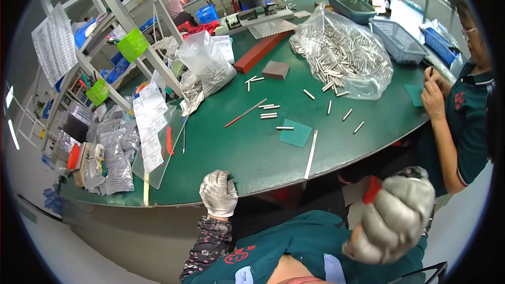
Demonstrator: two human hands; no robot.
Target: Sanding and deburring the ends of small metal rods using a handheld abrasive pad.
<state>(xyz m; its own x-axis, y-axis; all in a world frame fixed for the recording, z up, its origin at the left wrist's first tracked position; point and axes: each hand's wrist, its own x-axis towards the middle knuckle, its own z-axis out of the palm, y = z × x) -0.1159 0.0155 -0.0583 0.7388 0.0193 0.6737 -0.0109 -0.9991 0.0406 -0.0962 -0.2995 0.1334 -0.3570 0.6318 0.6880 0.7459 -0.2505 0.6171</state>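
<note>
My left hand (218, 194), in a white glove, rests on the table's near edge with its fingers curled in; its palm is hidden. Close to the camera, my right hand (392, 215) is raised off the table at the right. Its gloved fingers are folded into a fist, and what they hold, if anything, is hidden. Ahead lie a small green sheet (296, 135) with a metal pin (285, 128) on it, and a thin steel ruler-like strip (311, 154). Several more loose pins (269, 115) and a thin rod with a red end (245, 113) lie beyond.
A clear bag of metal pins (342, 47) sits at the far right, near a grey basket (398, 42). A brown bar (263, 52) and a grey block (274, 70) lie farther back. Papers (150, 126) and a shelf stand left. A co-worker (447, 110) sits at the right.
</note>
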